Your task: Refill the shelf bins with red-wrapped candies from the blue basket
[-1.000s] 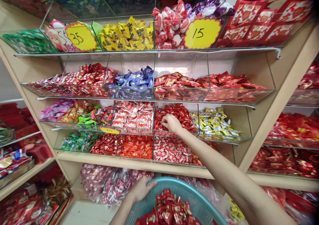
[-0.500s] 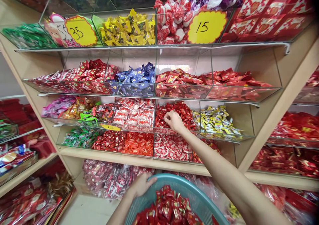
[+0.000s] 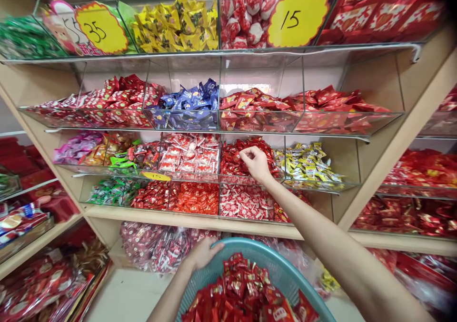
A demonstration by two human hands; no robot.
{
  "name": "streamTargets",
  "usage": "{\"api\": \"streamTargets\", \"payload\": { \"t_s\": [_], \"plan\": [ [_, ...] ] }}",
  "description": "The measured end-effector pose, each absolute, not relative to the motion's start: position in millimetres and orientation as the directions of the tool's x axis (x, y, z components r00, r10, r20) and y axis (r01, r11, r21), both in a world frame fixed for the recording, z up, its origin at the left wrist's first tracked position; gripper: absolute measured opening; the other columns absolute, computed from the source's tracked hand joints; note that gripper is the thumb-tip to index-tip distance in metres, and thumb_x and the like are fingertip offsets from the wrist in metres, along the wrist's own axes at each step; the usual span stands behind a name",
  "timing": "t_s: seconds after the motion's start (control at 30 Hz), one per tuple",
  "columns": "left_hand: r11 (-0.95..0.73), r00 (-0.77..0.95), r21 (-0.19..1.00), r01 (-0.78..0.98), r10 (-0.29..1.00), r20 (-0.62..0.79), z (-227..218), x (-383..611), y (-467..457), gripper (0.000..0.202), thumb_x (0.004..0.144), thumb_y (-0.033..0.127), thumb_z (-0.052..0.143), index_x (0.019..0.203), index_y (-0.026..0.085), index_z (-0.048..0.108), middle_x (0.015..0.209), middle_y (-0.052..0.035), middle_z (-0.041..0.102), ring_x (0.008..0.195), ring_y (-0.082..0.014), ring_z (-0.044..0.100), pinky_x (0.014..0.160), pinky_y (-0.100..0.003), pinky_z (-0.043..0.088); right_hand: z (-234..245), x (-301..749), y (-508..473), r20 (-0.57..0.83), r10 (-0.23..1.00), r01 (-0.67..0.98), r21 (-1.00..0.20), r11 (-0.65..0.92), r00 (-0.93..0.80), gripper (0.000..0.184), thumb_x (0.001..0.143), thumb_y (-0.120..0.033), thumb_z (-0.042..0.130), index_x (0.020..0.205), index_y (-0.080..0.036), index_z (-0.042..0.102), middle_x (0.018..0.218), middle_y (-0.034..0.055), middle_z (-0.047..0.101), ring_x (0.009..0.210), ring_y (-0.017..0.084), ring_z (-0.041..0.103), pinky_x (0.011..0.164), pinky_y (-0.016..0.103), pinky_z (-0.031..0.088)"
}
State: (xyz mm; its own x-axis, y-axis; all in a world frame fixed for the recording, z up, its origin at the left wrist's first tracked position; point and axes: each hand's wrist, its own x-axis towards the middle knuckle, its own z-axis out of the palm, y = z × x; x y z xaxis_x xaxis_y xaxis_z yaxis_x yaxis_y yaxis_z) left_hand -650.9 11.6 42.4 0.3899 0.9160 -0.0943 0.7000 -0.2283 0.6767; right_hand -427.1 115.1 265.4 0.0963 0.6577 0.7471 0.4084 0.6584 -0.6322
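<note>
My left hand (image 3: pixel 204 253) grips the rim of a teal plastic basket (image 3: pixel 282 274) low in the view; the basket is heaped with red-wrapped candies (image 3: pixel 243 291). My right hand (image 3: pixel 255 162) reaches into a clear shelf bin of small red-wrapped candies (image 3: pixel 235 158), fingers curled together in a pinch over the pile. What the fingertips hold, if anything, is too small to make out. A bin of yellow-and-white candies (image 3: pixel 307 167) lies just right of that hand and a bin of red-and-white candies (image 3: pixel 191 155) just left.
Wooden shelves (image 3: pixel 185 219) carry rows of clear bins of wrapped candies. Yellow price tags read 35 (image 3: pixel 96 27) and 15 (image 3: pixel 296 20) on the top row. Bagged candies (image 3: pixel 157 248) sit below the bottom shelf, and more red packs fill shelves left and right.
My right hand lifted slightly from the red candy pile and its fingers drew into a pinch. The view tilted down a little. My left hand kept its hold on the basket rim.
</note>
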Motion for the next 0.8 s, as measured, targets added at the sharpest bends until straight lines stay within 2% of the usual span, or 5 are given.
{"api": "streamTargets", "payload": {
  "t_s": [0.2, 0.37, 0.47, 0.57, 0.8],
  "plan": [
    [-0.232, 0.401, 0.661, 0.713, 0.909, -0.113, 48, -649, 10, 0.059, 0.084, 0.066, 0.034, 0.078, 0.014, 0.062, 0.072, -0.0009, 0.063, 0.068, -0.0162, 0.053, 0.06, -0.024, 0.035, 236, -419, 35, 0.702, 0.706, 0.36, -0.638, 0.681, -0.094, 0.018, 0.085, -0.032, 0.055, 0.075, -0.018, 0.061, 0.076, 0.0013, 0.059, 0.069, 0.014, 0.052, 0.066, 0.027, 0.042],
    [-0.221, 0.397, 0.675, 0.704, 0.91, -0.116, 48, -647, 10, 0.059, 0.084, 0.067, 0.034, 0.079, 0.015, 0.063, 0.075, -0.0014, 0.064, 0.069, -0.0164, 0.054, 0.061, -0.024, 0.035, 152, -408, -14, 0.338, 0.838, 0.395, -0.764, 0.51, -0.429, 0.019, 0.088, -0.03, 0.049, 0.077, -0.018, 0.059, 0.075, 0.0016, 0.061, 0.071, 0.014, 0.055, 0.067, 0.026, 0.042],
    [-0.235, 0.398, 0.666, 0.708, 0.912, -0.102, 45, -648, 11, 0.06, 0.084, 0.067, 0.033, 0.077, 0.014, 0.062, 0.072, -0.0009, 0.062, 0.068, -0.016, 0.053, 0.06, -0.024, 0.034, 105, -399, -23, 0.128, 0.893, 0.525, -0.77, 0.363, -0.431, 0.015, 0.085, -0.024, 0.05, 0.073, -0.017, 0.057, 0.069, 0.0003, 0.06, 0.065, 0.014, 0.053, 0.062, 0.024, 0.039],
    [-0.238, 0.405, 0.674, 0.699, 0.909, -0.1, 43, -649, 12, 0.059, 0.084, 0.067, 0.034, 0.076, 0.014, 0.061, 0.071, -0.0005, 0.062, 0.068, -0.0155, 0.053, 0.059, -0.023, 0.034, 80, -389, -24, 0.046, 0.924, 0.656, -0.691, 0.304, -0.38, 0.015, 0.083, -0.018, 0.048, 0.07, -0.017, 0.054, 0.064, -0.0006, 0.058, 0.061, 0.013, 0.05, 0.058, 0.023, 0.035],
    [-0.23, 0.405, 0.673, 0.703, 0.907, -0.113, 45, -649, 12, 0.057, 0.085, 0.065, 0.034, 0.076, 0.015, 0.06, 0.072, -0.0008, 0.063, 0.068, -0.0156, 0.053, 0.059, -0.023, 0.034, 74, -382, -27, -0.005, 0.95, 0.908, -0.295, 0.298, -0.313, 0.017, 0.088, -0.018, 0.042, 0.08, -0.018, 0.058, 0.078, 0.0053, 0.065, 0.07, 0.016, 0.058, 0.06, 0.026, 0.031]
  ]
}}
